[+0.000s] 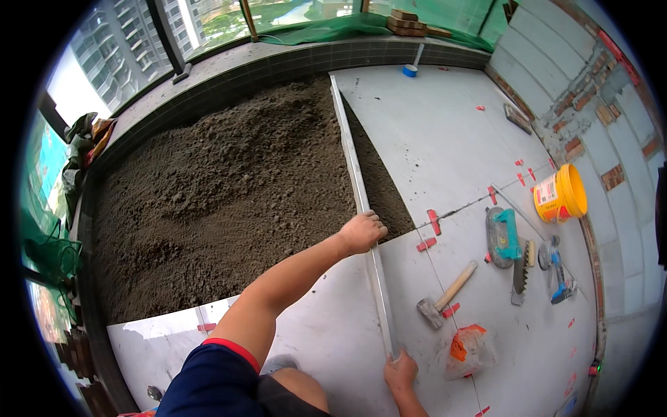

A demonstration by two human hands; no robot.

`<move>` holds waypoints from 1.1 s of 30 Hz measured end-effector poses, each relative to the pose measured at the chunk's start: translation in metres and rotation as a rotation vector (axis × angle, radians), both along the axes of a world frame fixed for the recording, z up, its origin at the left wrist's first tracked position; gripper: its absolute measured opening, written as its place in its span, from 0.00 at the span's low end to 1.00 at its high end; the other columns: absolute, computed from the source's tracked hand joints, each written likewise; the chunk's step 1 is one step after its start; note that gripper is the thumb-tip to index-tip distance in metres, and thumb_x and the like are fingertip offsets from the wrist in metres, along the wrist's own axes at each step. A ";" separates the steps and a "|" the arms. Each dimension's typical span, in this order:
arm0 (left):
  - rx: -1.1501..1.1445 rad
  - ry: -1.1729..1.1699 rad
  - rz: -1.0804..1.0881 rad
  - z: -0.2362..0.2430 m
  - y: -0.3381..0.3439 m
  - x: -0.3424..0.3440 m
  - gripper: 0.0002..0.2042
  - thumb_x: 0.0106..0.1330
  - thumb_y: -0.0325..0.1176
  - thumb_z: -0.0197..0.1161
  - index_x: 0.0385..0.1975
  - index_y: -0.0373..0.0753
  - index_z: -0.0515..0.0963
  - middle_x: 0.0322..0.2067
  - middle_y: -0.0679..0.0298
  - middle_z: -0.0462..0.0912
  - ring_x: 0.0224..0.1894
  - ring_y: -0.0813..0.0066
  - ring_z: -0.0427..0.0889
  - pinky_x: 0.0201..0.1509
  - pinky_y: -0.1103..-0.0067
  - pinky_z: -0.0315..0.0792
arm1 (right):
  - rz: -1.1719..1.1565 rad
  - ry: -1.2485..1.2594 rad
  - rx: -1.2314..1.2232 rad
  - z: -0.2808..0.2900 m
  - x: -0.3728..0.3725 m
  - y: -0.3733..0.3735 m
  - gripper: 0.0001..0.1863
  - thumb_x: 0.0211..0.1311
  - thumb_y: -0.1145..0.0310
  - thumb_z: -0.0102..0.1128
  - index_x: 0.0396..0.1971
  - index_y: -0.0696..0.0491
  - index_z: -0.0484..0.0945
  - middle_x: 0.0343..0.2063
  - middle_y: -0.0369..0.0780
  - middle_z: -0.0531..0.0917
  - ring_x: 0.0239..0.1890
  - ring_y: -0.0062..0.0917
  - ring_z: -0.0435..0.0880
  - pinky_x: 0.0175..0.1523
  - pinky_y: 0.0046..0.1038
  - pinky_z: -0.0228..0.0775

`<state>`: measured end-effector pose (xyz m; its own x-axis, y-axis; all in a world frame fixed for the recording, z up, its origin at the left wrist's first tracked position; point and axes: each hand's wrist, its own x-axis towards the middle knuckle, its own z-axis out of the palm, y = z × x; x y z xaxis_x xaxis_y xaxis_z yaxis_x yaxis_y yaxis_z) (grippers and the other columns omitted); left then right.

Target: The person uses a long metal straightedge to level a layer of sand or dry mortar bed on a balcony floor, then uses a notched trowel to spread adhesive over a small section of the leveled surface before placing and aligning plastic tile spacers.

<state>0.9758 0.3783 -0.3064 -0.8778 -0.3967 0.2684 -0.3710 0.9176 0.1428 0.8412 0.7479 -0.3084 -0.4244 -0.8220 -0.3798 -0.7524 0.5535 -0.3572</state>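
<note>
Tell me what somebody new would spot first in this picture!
Probably the big patch of dark, crumbly material on the left, beside pale floor tiles. A long metal bar reaches across its right side and over the tiles, in the person's left hand and right hand. The bright yellow bucket also pops out, near the right-hand wall.

Ahead of the left hand (364, 232), the bar (352, 156) blocked low sideways passage. Bare tile (408, 272) gave room to that hand's right; bag (470, 353) and mallet (452, 289) obstructed the right hand's (401, 372) right side.
</note>
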 end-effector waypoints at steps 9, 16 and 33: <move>0.149 0.050 0.064 -0.003 0.092 0.034 0.08 0.48 0.29 0.59 0.28 0.39 0.70 0.28 0.63 0.75 0.37 0.65 0.74 0.48 0.72 0.66 | 0.110 -0.009 0.144 -0.007 -0.034 0.092 0.19 0.57 0.60 0.52 0.44 0.54 0.79 0.31 0.53 0.83 0.35 0.51 0.81 0.41 0.46 0.73; 0.336 0.089 -0.012 -0.013 0.221 0.026 0.08 0.51 0.32 0.60 0.30 0.40 0.70 0.28 0.63 0.75 0.38 0.66 0.74 0.47 0.73 0.64 | 0.103 -0.016 0.358 0.027 -0.099 0.190 0.23 0.56 0.60 0.53 0.52 0.51 0.77 0.39 0.54 0.82 0.41 0.51 0.80 0.47 0.44 0.73; 0.166 -0.133 0.259 -0.005 0.095 0.098 0.04 0.45 0.33 0.61 0.20 0.42 0.78 0.25 0.64 0.78 0.36 0.68 0.76 0.47 0.73 0.65 | 0.153 0.090 0.311 0.011 -0.082 0.167 0.24 0.52 0.67 0.57 0.52 0.55 0.75 0.40 0.54 0.82 0.42 0.52 0.79 0.47 0.44 0.73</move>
